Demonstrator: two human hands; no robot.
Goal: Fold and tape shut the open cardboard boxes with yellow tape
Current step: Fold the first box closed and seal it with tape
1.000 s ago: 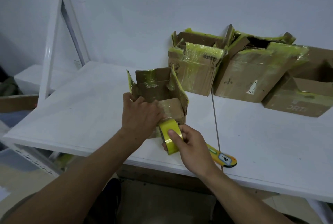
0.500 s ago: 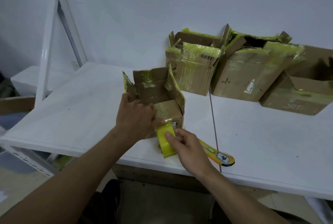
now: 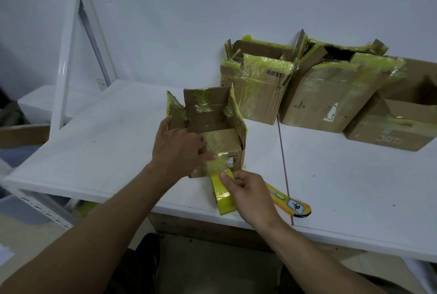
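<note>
A small cardboard box (image 3: 227,145) stands near the table's front edge, its back and side flaps upright and streaked with old yellow tape. My left hand (image 3: 176,147) presses the near flap down, thumb on a strip of yellow tape running over the front face. My right hand (image 3: 246,191) grips the yellow tape roll (image 3: 223,193) just below the box's front, the tape stretched from roll to box.
A yellow box cutter (image 3: 289,205) lies on the white table (image 3: 106,133) behind my right hand. Three larger taped boxes (image 3: 257,81) (image 3: 331,90) (image 3: 397,126) line the back wall. A white shelf post (image 3: 68,57) rises at the left.
The right hand has drawn the tape roll down from the box's top edge to the table in front of it. The left hand has kept its hold on the flap.
</note>
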